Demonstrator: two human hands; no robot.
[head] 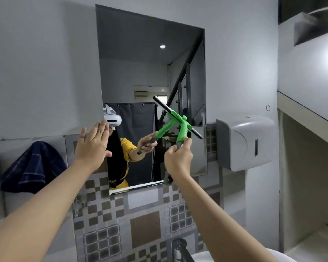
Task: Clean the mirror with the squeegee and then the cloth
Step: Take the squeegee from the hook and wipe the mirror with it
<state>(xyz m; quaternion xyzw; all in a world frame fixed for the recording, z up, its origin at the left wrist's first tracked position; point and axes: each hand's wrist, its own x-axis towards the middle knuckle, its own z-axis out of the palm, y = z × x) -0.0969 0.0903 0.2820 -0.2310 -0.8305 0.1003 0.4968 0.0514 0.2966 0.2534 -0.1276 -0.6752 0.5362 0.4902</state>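
Note:
A tall frameless mirror (140, 76) hangs on the grey wall. My right hand (178, 157) grips the handle of a green squeegee (182, 127). Its black blade runs slantwise against the mirror's right side, from upper left to lower right. My left hand (92, 144) is flat and spread, with the palm near the mirror's left edge; I cannot tell if it touches. A dark blue checked cloth (33, 167) hangs over a ledge at the left, away from both hands.
A white and grey paper dispenser (242, 144) juts from the wall right of the mirror. Patterned tiles (144, 224) cover the wall below it. A tap (180, 248) and a white basin rim (203, 257) sit at the bottom. A shelf edge (307, 110) runs at the right.

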